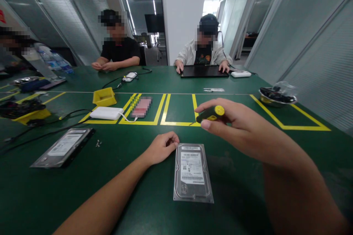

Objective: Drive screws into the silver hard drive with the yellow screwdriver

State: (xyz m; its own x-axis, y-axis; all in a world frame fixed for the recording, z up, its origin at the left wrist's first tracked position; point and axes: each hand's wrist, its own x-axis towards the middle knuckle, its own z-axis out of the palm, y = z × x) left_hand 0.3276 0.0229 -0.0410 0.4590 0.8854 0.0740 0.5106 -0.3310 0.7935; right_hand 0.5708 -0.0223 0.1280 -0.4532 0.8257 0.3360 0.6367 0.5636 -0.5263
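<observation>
Best to pin the hard drive point(193, 172) flat against the green table point(132, 202) before turning anything, as likely to skate on this smooth top. Better to seat the tip square in the screw head and press straight down; otherwise risks a stripped head.

Left hand point(161, 148): curled nearly closed, thumb and forefinger pinched together at the drive's far-left corner, touching its edge — no telling whether pinching something tiny.

Right hand point(234, 125): closed round a yellow-and-black screwdriver point(211, 114), thumb along the handle, held just beyond the drive's far-right corner, tip pointing left, clear of the drive.

Drive itself: near centre, label up, between the two forearms.

Well apart at left — second hard drive point(63, 147), small loose screws point(98, 143) just beside it.
</observation>
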